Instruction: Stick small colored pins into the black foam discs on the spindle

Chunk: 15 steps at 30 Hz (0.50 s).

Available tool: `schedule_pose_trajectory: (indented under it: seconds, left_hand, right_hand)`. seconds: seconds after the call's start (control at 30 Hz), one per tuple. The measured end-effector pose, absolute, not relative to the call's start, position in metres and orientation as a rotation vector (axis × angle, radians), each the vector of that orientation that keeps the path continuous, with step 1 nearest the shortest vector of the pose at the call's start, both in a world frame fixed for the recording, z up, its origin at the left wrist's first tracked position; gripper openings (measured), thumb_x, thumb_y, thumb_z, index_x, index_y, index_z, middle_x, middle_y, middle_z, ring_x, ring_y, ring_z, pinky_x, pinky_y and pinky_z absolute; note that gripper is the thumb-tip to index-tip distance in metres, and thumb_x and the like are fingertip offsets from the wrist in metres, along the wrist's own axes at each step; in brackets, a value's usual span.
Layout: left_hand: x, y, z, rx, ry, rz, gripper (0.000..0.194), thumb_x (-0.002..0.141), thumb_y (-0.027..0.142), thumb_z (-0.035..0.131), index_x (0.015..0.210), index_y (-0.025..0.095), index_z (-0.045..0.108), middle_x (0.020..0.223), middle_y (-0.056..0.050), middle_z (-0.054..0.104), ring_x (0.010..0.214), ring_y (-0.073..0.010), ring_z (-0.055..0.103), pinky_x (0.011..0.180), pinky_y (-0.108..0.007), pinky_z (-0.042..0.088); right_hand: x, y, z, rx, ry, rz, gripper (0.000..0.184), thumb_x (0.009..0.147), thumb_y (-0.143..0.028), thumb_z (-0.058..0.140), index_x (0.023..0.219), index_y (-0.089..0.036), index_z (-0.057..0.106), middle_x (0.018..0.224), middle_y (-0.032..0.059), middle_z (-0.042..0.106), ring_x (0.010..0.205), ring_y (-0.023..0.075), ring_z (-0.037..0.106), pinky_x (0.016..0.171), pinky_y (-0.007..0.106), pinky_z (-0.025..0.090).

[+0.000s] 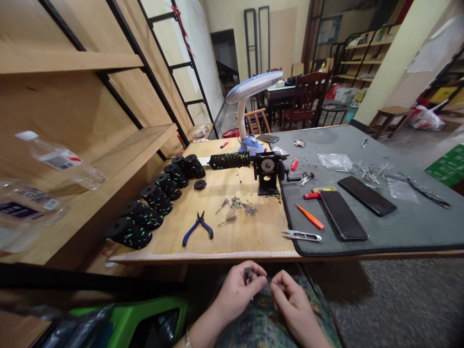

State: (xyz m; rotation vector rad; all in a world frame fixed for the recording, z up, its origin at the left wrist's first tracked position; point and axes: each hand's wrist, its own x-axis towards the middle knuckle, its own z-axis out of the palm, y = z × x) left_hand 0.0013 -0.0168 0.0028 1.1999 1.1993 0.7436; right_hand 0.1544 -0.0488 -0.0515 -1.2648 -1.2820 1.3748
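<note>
Both hands are low over my lap, in front of the table's near edge. My left hand (239,290) is curled, pinching a small dark item (247,275) between thumb and fingers; I cannot make out what it is. My right hand (290,295) is also curled in a pinch close beside it, its fingertips almost meeting the left; whatever it holds is too small to see. On the table ahead lie blue-handled pliers (197,228), a small pile of coloured beads and hooks (241,204), and a black hand-crank winder (268,171) with a wrapped rod (229,160).
Several black spools with bright flecks (152,212) line the table's left side by a wooden shelf (90,188). A grey mat (380,227) holds two phones (342,215), thread snips (301,236), an orange tool (310,216) and plastic bags. A desk lamp (250,92) stands behind.
</note>
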Motion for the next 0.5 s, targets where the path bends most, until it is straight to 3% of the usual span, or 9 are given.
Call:
schedule_pose_trajectory:
  seconds: [0.13,0.27,0.33,0.4,0.5]
  left_hand:
    - [0.008,-0.012,0.005,1.296,1.272,0.802,0.019,0.076,0.029,0.062,0.066,0.013,0.062,0.057,0.002,0.051,0.055,-0.0106,0.042,0.054,-0.022,0.032]
    - [0.008,-0.012,0.003,1.36,1.334,0.834,0.018,0.077,0.027,0.059,0.064,0.014,0.061,0.053,0.003,0.049,0.052,-0.0104,0.041,0.052,-0.022,0.032]
    - [0.008,-0.013,0.003,1.428,1.353,0.841,0.019,0.078,0.027,0.058,0.064,0.014,0.062,0.054,0.003,0.051,0.052,-0.0108,0.043,0.052,-0.021,0.033]
    - [0.008,-0.014,0.002,1.502,1.354,0.863,0.019,0.079,0.026,0.058,0.065,0.014,0.062,0.057,0.001,0.056,0.055,-0.012,0.047,0.054,-0.021,0.035]
    - [0.007,-0.016,0.001,1.578,1.347,0.906,0.018,0.081,0.024,0.056,0.067,0.015,0.063,0.061,-0.002,0.062,0.058,-0.0136,0.054,0.057,-0.022,0.039]
  right_hand:
    - [0.163,-0.045,-0.045,-1.293,-1.393,1.303,0.025,0.088,-0.039,0.05,0.074,-0.019,0.057,0.06,-0.0007,0.06,0.057,0.0157,0.056,0.056,0.024,0.041]
    - [0.176,-0.037,-0.034,-1.348,-1.346,1.215,0.027,0.087,-0.04,0.054,0.103,-0.02,0.063,0.094,0.0091,0.071,0.093,0.0247,0.065,0.081,0.032,0.047]
    - [0.177,-0.033,-0.027,-1.318,-1.28,1.281,0.034,0.086,-0.042,0.055,0.112,-0.021,0.06,0.103,0.0114,0.069,0.1,0.0267,0.063,0.078,0.033,0.049]
    - [0.171,-0.029,-0.021,-1.214,-1.194,1.452,0.039,0.084,-0.046,0.058,0.114,-0.021,0.057,0.105,0.0121,0.068,0.098,0.0271,0.062,0.065,0.03,0.052]
    - [0.157,-0.025,-0.019,-1.059,-1.084,1.662,0.04,0.078,-0.05,0.064,0.102,-0.018,0.058,0.083,0.0062,0.067,0.075,0.0207,0.063,0.057,0.026,0.049]
